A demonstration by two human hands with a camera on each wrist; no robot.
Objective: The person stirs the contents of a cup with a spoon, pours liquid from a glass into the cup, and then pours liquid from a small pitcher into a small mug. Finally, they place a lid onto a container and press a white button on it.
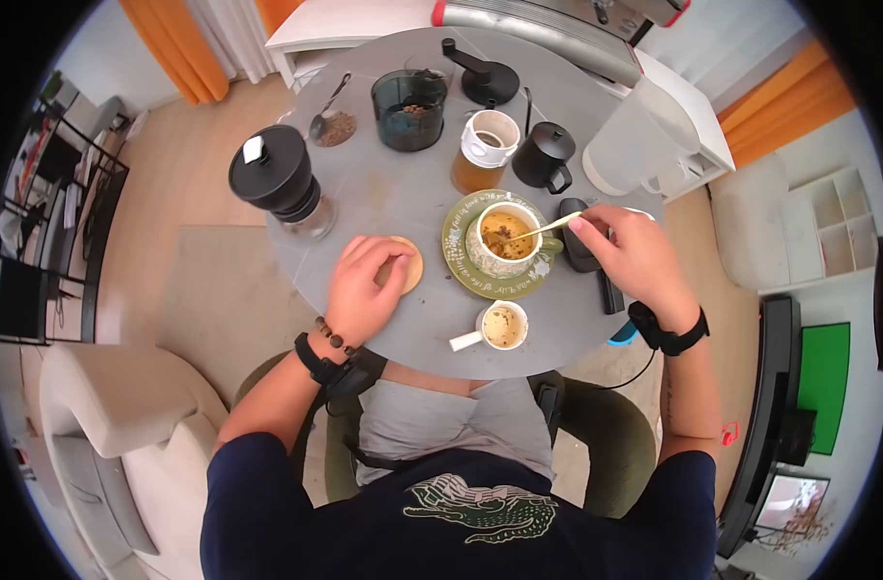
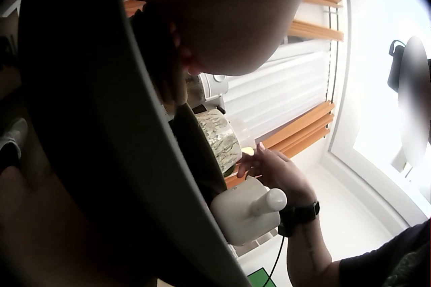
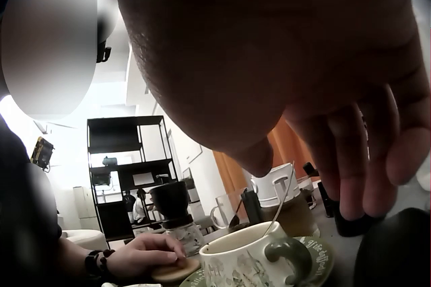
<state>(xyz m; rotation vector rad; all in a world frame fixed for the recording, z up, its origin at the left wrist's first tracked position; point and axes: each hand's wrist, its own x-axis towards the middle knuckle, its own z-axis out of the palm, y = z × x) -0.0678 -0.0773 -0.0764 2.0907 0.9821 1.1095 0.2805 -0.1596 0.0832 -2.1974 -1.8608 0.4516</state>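
My right hand [image 1: 636, 253] pinches the pale gold handle of a spoon [image 1: 561, 222] between thumb and fingers. The spoon's lower end dips into a floral cup [image 3: 232, 260] with a green handle, which holds a yellowish liquid with dark bits. Under the cup lies a green saucer [image 1: 458, 273] with white lettering. My left hand [image 1: 360, 290] rests at a round wooden disc [image 1: 414, 268] left of the saucer, its fingers loosely bent over the disc. Nearer my body stands a small white cup [image 2: 236, 214] with a stubby handle and brown residue inside.
Behind the saucer stand a glass jug [image 1: 475, 176] of amber liquid with a white collar and a black pitcher [image 1: 543, 159]. A black grinder [image 1: 272, 172], a dark canister [image 1: 407, 124] and a clear pitcher [image 1: 635, 140] surround them. A black device [image 1: 579, 242] lies beside the right hand.
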